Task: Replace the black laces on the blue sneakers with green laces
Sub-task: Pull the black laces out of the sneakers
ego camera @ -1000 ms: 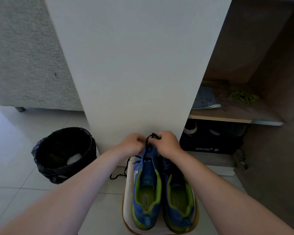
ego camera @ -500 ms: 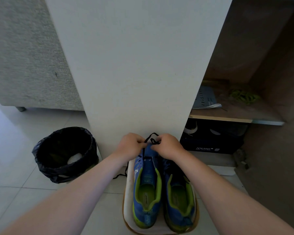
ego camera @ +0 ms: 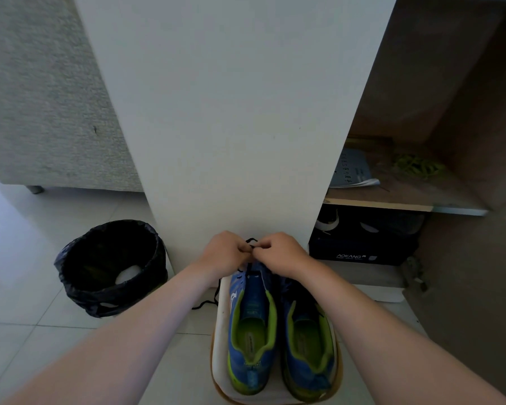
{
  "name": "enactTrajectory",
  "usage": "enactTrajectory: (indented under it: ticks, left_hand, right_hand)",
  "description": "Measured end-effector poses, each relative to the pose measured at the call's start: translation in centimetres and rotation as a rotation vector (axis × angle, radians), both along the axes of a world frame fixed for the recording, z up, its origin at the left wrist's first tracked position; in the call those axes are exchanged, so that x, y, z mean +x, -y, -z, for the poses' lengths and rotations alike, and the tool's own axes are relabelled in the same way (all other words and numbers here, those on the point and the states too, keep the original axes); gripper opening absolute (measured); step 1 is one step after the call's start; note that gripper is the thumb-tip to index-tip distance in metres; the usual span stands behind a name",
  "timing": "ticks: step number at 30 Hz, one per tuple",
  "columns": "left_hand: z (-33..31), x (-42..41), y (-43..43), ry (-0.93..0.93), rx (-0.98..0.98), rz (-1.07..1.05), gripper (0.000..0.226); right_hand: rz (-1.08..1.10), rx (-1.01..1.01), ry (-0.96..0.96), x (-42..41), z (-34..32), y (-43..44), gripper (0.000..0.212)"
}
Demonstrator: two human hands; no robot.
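Observation:
Two blue sneakers with lime-green linings stand side by side on a white stool [ego camera: 221, 340], toes pointing away from me: the left sneaker [ego camera: 253, 325] and the right sneaker [ego camera: 308, 340]. My left hand [ego camera: 225, 252] and my right hand [ego camera: 278, 252] meet above the left sneaker's toe end, both pinching its black lace [ego camera: 250, 242]. A loose end of that lace [ego camera: 208, 301] hangs off the stool's left side. A bundle of green laces [ego camera: 418, 166] lies on the wooden shelf at the right.
A black-lined waste bin [ego camera: 111, 267] stands on the tiled floor to the left. A white panel [ego camera: 231, 112] rises just behind the shoes. The open cabinet at the right holds a booklet [ego camera: 352, 171] and a dark shoe box [ego camera: 360, 247] below the shelf.
Both hands have drawn closer together over the left sneaker's toe end. The lace loop sticking up between them looks shorter. The loose lace end still trails to the left.

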State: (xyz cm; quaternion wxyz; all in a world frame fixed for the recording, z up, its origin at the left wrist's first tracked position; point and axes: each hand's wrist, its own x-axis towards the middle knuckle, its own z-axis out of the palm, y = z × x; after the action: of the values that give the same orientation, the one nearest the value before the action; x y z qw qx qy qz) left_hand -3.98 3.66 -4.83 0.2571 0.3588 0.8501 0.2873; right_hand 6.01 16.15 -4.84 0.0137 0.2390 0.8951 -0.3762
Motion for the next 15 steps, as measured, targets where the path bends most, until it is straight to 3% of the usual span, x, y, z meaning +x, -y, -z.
enactTrajectory:
  ticks: [5, 10, 15]
  left_hand:
    - [0.1, 0.1, 0.1, 0.022, 0.023, 0.046, 0.007]
    - [1.5, 0.0, -0.1, -0.003, -0.125, 0.065, 0.027]
    - [1.7, 0.2, -0.3, -0.032, -0.129, 0.074, 0.018]
  right_hand:
    - [0.072, 0.056, -0.029, -0.1, 0.2, -0.4, 0.026]
    - [0.124, 0.176, -0.014, -0.1, 0.4, 0.0, 0.029]
    - [0.139, 0.227, 0.039, -0.1, 0.5, 0.3, 0.032]
